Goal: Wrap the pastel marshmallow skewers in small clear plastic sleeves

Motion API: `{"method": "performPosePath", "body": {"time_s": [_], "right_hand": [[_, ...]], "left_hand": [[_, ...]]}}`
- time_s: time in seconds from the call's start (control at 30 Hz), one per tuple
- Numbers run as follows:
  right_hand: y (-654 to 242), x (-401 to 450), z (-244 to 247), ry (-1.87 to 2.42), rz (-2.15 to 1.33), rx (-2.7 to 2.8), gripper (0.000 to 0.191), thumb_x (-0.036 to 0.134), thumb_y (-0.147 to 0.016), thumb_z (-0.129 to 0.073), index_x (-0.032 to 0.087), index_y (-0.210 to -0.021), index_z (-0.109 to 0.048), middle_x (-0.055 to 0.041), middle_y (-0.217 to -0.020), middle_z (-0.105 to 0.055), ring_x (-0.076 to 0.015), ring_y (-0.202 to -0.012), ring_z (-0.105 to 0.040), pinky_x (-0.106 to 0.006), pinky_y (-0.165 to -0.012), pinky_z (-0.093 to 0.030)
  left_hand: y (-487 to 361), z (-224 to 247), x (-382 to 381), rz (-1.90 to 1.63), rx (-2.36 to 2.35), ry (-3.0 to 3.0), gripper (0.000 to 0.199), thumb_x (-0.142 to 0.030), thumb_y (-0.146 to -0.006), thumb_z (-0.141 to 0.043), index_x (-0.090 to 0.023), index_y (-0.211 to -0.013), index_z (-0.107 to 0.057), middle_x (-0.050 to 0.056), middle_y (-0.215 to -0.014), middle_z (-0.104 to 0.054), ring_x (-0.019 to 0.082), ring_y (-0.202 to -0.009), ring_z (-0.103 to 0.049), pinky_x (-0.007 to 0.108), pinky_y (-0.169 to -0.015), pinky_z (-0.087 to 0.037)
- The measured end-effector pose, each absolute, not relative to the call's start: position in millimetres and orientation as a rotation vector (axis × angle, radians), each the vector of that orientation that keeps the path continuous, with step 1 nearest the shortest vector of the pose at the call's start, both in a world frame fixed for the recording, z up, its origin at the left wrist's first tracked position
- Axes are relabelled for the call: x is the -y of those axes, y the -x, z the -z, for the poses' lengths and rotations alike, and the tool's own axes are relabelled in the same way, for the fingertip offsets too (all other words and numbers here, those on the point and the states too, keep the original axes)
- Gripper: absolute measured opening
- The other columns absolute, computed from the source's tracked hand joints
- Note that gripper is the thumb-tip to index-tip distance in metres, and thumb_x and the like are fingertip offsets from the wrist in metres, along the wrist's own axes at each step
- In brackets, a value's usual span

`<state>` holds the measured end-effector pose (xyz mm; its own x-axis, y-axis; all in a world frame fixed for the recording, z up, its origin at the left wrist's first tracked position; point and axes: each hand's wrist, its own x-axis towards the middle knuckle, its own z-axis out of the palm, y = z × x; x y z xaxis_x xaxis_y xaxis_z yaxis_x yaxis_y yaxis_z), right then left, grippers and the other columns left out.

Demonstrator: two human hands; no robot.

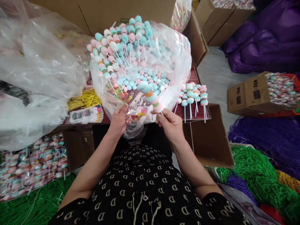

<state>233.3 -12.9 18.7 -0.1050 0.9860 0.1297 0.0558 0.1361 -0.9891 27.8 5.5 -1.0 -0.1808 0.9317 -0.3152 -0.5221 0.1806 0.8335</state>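
My right hand [171, 123] pinches the stick of a marshmallow skewer [151, 97], which leans up and to the left with pastel blue, orange, pink and white pieces. To its left, my left hand [120, 120] has thumb and fingers closed on a small clear plastic bag [137, 104] with a bright printed patch. Behind both hands a large clear plastic sack [180, 53] lies spread open. Loose pastel marshmallows [150, 78] fill its middle, and many finished-looking skewers [124, 36] lean along its far left side.
More skewers [191, 93] lie at the table's right corner. Yellow twist ties [85, 99] and printed cards [86, 114] lie left. Open cardboard boxes [211, 137] flank the table. Green bead strands [255, 168] and purple sacks [262, 40] are on the right.
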Motion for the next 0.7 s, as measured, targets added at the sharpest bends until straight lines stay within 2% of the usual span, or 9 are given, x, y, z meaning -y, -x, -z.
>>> {"method": "performPosePath", "body": {"time_s": [0.13, 0.3, 0.47, 0.7], "right_hand": [[-216.0, 7.5, -14.4, 1.07, -1.208, 1.367, 0.033, 0.055, -0.095, -0.068, 0.024, -0.096, -0.081, 0.0011, -0.073, -0.068, -0.0116, -0.061, -0.055, -0.026, -0.059, -0.048], [-212.1, 10.5, -7.5, 1.082, -1.22, 1.302, 0.032, 0.055, -0.097, -0.065, 0.026, -0.101, -0.076, 0.0005, -0.083, -0.072, -0.0111, -0.062, -0.057, -0.025, -0.054, -0.046], [-207.0, 12.0, -2.9, 1.099, -1.187, 1.247, 0.032, 0.057, -0.098, -0.062, 0.027, -0.105, -0.073, 0.0008, -0.089, -0.074, -0.0101, -0.062, -0.059, -0.025, -0.054, -0.046], [-205.7, 12.6, -0.1, 1.053, -1.261, 1.249, 0.033, 0.056, -0.098, -0.063, 0.027, -0.108, -0.074, 0.0007, -0.084, -0.074, -0.0096, -0.056, -0.057, -0.026, -0.053, -0.048]], "left_hand": [[-30.6, 3.0, -3.0, -1.385, -1.136, -0.484, 0.057, -0.052, -0.07, -0.092, -0.02, -0.066, -0.046, -0.013, -0.049, -0.038, 0.003, -0.032, -0.034, 0.019, -0.035, -0.033], [-30.7, 3.9, -1.5, -1.37, -1.116, -0.511, 0.056, -0.055, -0.069, -0.092, -0.021, -0.065, -0.048, -0.013, -0.044, -0.033, 0.004, -0.033, -0.034, 0.019, -0.036, -0.033], [-32.0, 3.8, -1.8, -1.357, -1.142, -0.491, 0.052, -0.052, -0.078, -0.087, -0.021, -0.064, -0.047, -0.012, -0.043, -0.031, 0.005, -0.033, -0.033, 0.019, -0.037, -0.032], [-33.0, 9.7, -1.7, -1.397, -1.138, -0.549, 0.051, -0.054, -0.075, -0.089, -0.021, -0.067, -0.051, -0.012, -0.046, -0.034, 0.004, -0.033, -0.034, 0.02, -0.036, -0.033]]}}
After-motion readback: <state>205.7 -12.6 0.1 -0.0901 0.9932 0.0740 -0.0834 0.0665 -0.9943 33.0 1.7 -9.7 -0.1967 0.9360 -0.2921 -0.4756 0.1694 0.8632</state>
